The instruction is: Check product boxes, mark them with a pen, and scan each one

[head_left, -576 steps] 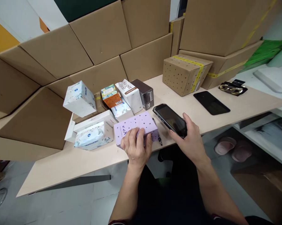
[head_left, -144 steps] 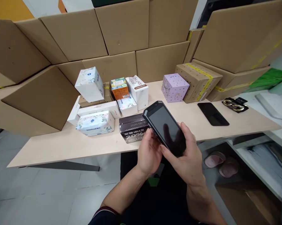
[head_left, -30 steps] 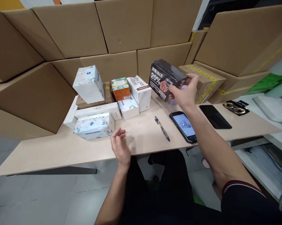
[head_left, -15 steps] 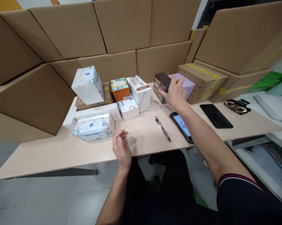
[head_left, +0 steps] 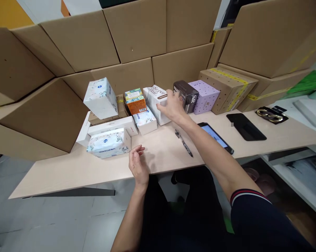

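Note:
My right hand (head_left: 173, 105) reaches forward and its fingers lie on the right side of the white "Super Meal" box (head_left: 156, 101). Just right of it the dark "20%" box (head_left: 185, 95) stands on the desk against the purple dotted box (head_left: 204, 95). My left hand (head_left: 137, 164) hovers over the desk's front edge, palm turned inward, fingers loosely curled and holding nothing. A black pen (head_left: 183, 142) and a lit handheld device (head_left: 216, 137) lie between my arms.
An orange carton (head_left: 134, 100), several floral tissue packs (head_left: 107, 142) and white boxes sit at the left on the light wood desk (head_left: 68, 171). A dotted cardboard box (head_left: 227, 87), a black phone (head_left: 246, 126) and a gold clip (head_left: 271, 114) lie right. Large cartons wall the back.
My right hand set the dark "20%" box down beside the purple box, let go, and moved left onto the white "Super Meal" box. My left hand stayed put.

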The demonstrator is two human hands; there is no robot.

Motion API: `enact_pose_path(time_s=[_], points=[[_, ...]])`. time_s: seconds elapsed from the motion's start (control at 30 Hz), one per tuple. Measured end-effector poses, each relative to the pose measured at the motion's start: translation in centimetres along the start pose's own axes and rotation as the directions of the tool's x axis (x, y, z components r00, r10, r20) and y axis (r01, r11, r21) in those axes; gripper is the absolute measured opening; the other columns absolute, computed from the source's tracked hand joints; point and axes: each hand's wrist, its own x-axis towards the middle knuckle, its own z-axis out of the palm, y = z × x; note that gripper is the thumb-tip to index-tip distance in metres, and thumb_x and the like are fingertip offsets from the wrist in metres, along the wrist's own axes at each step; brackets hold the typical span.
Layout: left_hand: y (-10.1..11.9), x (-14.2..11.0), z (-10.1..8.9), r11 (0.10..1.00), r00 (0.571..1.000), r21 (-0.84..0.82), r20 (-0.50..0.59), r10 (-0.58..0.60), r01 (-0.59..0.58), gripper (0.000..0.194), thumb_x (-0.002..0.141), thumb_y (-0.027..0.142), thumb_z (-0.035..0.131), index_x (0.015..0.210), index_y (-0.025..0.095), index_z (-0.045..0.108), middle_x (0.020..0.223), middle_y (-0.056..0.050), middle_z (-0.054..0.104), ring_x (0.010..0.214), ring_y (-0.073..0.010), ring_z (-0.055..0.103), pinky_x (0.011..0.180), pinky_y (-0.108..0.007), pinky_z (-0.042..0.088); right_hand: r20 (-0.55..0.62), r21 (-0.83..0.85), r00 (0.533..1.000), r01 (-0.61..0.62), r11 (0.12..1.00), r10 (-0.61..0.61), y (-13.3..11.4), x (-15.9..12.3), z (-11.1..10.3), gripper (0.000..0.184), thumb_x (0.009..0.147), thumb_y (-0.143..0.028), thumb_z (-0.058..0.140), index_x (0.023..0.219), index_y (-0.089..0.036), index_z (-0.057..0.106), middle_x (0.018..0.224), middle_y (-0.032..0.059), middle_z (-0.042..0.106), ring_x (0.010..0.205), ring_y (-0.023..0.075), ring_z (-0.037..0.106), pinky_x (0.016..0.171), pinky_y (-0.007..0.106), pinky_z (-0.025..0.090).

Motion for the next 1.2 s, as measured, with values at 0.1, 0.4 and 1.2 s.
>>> enact_pose_path(time_s=[0.1,0.4,1.2], points=[[-0.1,0.0,0.1,1.0,1.0,-0.014,0.005,0.017,-0.017,0.037,0.096,0.05,0.051,0.102,0.019,0.071,0.099,-0.006,0.068,0.093,-0.0173,0.063,0.084,-0.03,0.047,-0.101,0.049,0.995,0.03,0.998,-0.024,2.1,-0.9,-2.1,0.075,0.079,-0.035,0.07,0.143,-0.008,0.041,0.131,0.0229,0.052,0.124,0.0378,0.054,0.104,0.054,0.044],[0.1,0.2,0.6,0.983,0.995,-0.18,-0.094,0.018,-0.035,0.028,0.092,0.04,0.056,0.105,0.019,0.068,0.098,-0.006,0.066,0.095,-0.0172,0.063,0.079,-0.028,0.046,-0.235,0.408,0.953,0.277,0.87,-0.193,6.4,-11.6,-7.6,0.085,0.086,-0.052,0.064,0.155,-0.029,0.021,0.149,0.0139,0.045,0.101,0.0248,0.068,0.076,0.041,0.063],[0.7,-0.2,0.0,0.983,0.954,-0.141,-0.292,0.073,-0.119,0.033,0.094,0.04,0.04,0.087,0.019,0.064,0.092,-0.003,0.065,0.095,-0.019,0.063,0.091,-0.036,0.048,0.082,0.314,0.818,0.52,0.794,-0.569,8.5,-18.6,-4.6,0.072,0.086,-0.001,0.047,0.15,-0.029,0.028,0.16,0.013,0.031,0.151,0.0272,0.031,0.118,0.054,0.041]])
